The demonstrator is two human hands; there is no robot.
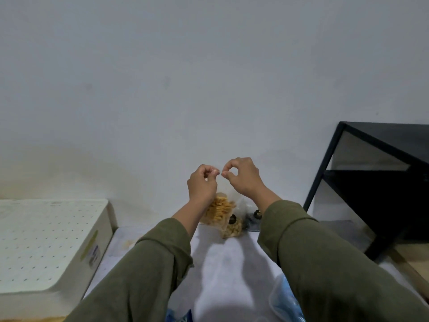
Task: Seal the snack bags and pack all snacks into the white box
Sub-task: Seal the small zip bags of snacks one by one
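Facing grey wall (209,77) (white tabletop (222,263))

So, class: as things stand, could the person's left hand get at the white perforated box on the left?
Probably yes. The left hand is raised at the top of the clear snack bag, apparently pinching it, so it must let go first. Nothing visible stands between it and the white box.

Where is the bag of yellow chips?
In the middle, the chip bag hangs below both hands, left hand and right hand, against the wall.
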